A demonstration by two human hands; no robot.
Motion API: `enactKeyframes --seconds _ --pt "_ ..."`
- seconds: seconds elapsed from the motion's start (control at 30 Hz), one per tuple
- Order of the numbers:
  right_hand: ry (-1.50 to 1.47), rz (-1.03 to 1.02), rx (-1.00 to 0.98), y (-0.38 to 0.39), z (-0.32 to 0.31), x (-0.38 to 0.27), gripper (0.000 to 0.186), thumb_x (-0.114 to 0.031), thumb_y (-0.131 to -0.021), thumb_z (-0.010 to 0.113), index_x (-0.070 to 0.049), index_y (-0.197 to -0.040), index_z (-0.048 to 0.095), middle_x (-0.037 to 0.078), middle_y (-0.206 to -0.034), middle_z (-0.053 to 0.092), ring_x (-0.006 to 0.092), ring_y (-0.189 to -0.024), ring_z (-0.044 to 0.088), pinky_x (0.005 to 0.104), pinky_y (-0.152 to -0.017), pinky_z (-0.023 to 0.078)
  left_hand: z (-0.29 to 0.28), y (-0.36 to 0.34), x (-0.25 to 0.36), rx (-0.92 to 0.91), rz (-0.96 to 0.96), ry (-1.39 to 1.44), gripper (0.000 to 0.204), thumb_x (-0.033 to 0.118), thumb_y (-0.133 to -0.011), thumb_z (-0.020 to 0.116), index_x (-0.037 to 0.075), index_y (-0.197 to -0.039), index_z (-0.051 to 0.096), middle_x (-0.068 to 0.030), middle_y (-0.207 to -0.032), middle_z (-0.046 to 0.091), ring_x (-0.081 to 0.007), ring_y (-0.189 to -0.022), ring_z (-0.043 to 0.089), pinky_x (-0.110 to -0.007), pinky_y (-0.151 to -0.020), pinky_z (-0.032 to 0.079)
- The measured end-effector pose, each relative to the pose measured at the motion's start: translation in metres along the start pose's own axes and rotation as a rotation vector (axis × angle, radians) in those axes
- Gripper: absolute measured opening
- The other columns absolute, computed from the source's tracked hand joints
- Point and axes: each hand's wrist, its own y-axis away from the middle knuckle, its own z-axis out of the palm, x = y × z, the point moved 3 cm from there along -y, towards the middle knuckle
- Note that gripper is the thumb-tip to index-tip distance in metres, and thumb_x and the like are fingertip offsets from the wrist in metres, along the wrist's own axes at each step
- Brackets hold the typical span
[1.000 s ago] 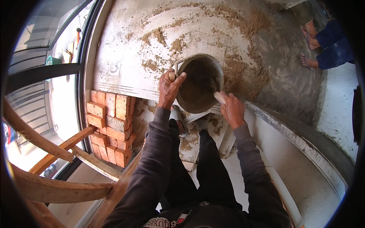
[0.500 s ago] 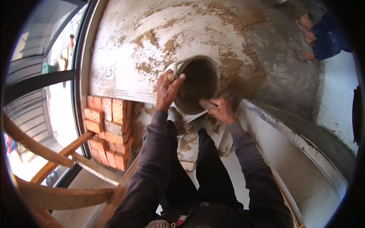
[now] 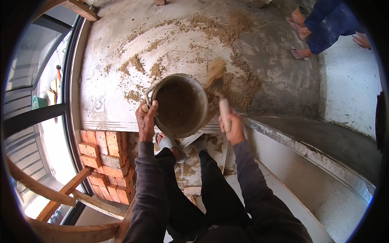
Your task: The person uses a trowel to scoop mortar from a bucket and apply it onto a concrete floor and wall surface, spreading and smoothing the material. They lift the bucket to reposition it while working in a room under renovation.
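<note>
My left hand (image 3: 146, 121) is closed on the handle at the left side of a grey bucket (image 3: 199, 95). The bucket's mouth faces up, and its inside is dark, so the contents are hard to make out. Off the bucket's right side, my right hand (image 3: 234, 127) grips the pale wooden handle of a trowel (image 3: 223, 108). The blade end is smeared by motion, with a blurred brown clump of sandy mortar (image 3: 216, 69) at it. Loose sandy mortar (image 3: 247, 83) lies scattered over the pale floor beyond the bucket.
Stacked orange bricks (image 3: 107, 162) stand at the left, beside a dark-framed window (image 3: 67, 109). Wooden bars (image 3: 69, 192) cross the lower left. A low ledge (image 3: 300, 148) runs along the right. At the upper right is another person's sandalled foot (image 3: 302, 53), with dark blue trousers and a hand.
The trowel has come out of the bucket and swung to its far right, with brown mortar at the blade. My left hand has kept its hold on the bucket's handle. The view has shifted.
</note>
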Motion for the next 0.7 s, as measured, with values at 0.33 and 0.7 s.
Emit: enactKeyframes --seconds 0.33,0.7 --pt "-0.523 0.009 -0.13 -0.046 0.001 -0.053 0.052 -0.033 -0.094 0.055 -0.01 -0.14 0.049 0.007 -0.092 0.058 0.0165 -0.067 0.055 0.0301 -0.053 0.044 0.004 -0.005 0.001 -0.003 0.007 -0.014 0.031 0.026 -0.094 0.071 0.015 -0.071 0.054 0.0095 -0.061 0.044 -0.0017 -0.053 0.034 -0.023 -0.048 0.027" --pt "0.759 -0.2 0.063 0.058 0.02 0.012 0.054 -0.01 -0.076 0.061 -0.003 -0.129 0.064 0.015 -0.09 0.07 0.0227 -0.063 0.065 0.0334 -0.058 0.053 0.003 -0.007 -0.001 -0.022 -0.022 -0.023 0.028 0.026 -0.092 0.074 0.008 -0.079 0.056 0.007 -0.068 0.047 -0.0044 -0.062 0.038 -0.025 -0.055 0.033"
